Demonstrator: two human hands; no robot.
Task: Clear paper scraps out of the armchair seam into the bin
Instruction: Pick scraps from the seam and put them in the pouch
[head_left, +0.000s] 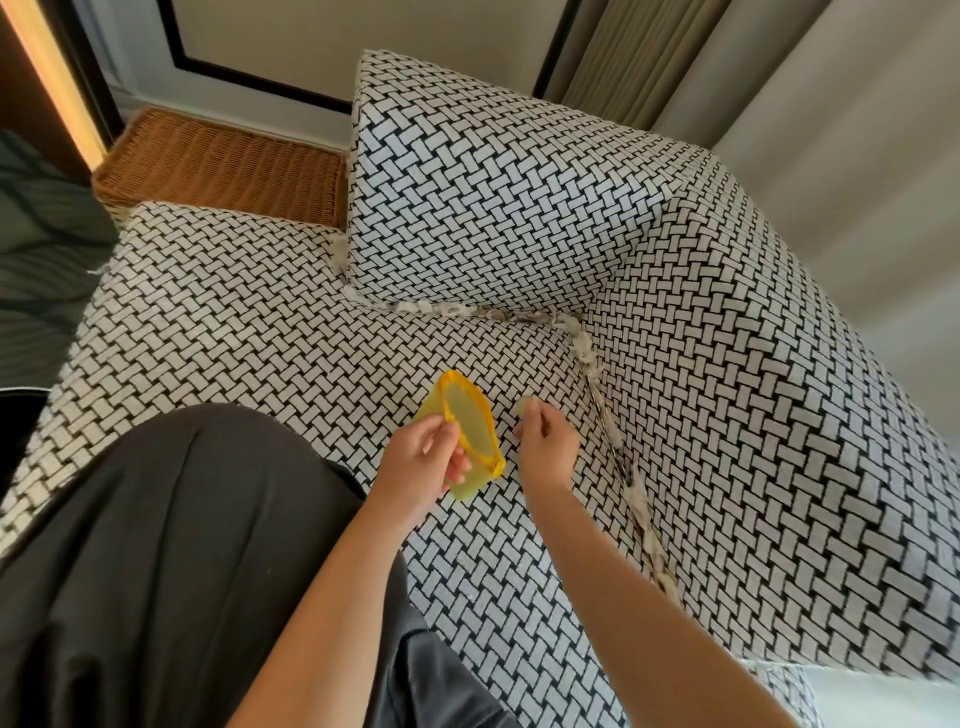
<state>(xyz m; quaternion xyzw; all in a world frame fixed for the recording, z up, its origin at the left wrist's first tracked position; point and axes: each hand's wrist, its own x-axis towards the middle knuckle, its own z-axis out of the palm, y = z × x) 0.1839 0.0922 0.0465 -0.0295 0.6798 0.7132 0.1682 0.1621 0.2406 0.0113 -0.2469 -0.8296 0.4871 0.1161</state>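
While paper scraps (582, 343) line the seam, left hand (423, 457) gripping yellow bin (470, 426), right hand (545, 441) pinched.

A pale wall (270, 36) with a dark-framed panel (249, 78) stands behind — at its foot sits a brown wicker basket (223, 166). Beige curtains (639, 57) hang in folds at the upper right. A warm strip of light (57, 78) runs down the left edge, beside dark green fabric (41, 249).
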